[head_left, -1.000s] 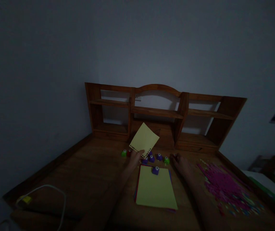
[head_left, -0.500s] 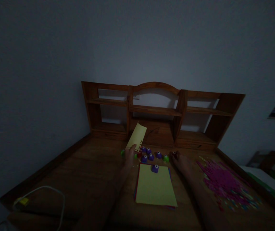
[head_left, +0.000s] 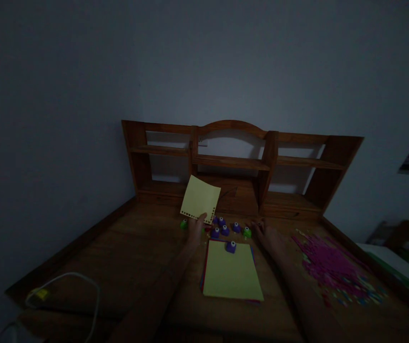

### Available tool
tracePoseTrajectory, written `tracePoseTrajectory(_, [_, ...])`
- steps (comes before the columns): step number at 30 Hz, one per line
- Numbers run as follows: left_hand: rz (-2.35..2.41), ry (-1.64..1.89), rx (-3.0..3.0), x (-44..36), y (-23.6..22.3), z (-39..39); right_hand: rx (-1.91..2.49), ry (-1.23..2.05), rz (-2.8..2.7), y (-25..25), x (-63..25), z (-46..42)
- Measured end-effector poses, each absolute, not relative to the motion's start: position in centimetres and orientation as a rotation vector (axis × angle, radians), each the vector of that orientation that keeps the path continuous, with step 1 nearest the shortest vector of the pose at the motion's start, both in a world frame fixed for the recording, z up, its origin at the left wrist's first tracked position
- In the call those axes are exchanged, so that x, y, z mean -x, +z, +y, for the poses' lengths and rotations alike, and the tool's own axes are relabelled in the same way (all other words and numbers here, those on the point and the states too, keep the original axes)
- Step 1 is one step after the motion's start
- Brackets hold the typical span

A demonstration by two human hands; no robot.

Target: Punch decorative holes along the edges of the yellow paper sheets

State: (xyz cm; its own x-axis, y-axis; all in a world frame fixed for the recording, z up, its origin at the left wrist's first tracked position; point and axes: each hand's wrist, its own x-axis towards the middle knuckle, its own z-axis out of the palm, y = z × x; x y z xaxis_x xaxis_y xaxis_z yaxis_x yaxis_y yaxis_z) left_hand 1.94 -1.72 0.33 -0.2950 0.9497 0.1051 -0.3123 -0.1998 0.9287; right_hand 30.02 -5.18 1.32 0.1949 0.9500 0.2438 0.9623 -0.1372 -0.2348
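One holed sheet (head_left: 200,197), one paper stack (head_left: 231,275), six purple pieces (head_left: 236,228), at least two green pieces (head_left: 247,233)

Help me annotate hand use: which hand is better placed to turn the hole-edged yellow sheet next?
Probably the left hand: it holds the yellow sheet near its holed edges. The right hand is apart from the sheet, to the right of a green gadget.

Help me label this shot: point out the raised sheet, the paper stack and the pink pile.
Raised sheet (head_left: 200,197), head view: middle of its face.
Paper stack (head_left: 232,275), head view: its top sheet.
Pink pile (head_left: 331,262), head view: near its middle.
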Motion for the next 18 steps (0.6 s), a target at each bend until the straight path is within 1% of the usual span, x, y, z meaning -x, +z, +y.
tracePoseTrajectory(4, [1.064, 1.556, -0.95, -2.4, 0.1, -1.7, 2.17, -0.069, -1.761, 1.6, -29.9, -5.3])
tracePoseTrajectory(8, [1.054, 1.538, -1.014, -2.8, -0.5, -1.4, 2.19, -0.095, -1.758, 1.8, -29.8, -5.3])
tracePoseTrajectory(14, [1.167, 1.462, -1.039, -3.1, -0.4, -1.2, 2.089, -0.13, -1.809, 2.0, -29.5, -5.4])
tracePoseTrajectory(18, [1.039, 1.492, -1.075, -2.6, -0.5, -1.6, 2.077, -0.138, -1.819, 2.2, -29.1, -5.5])
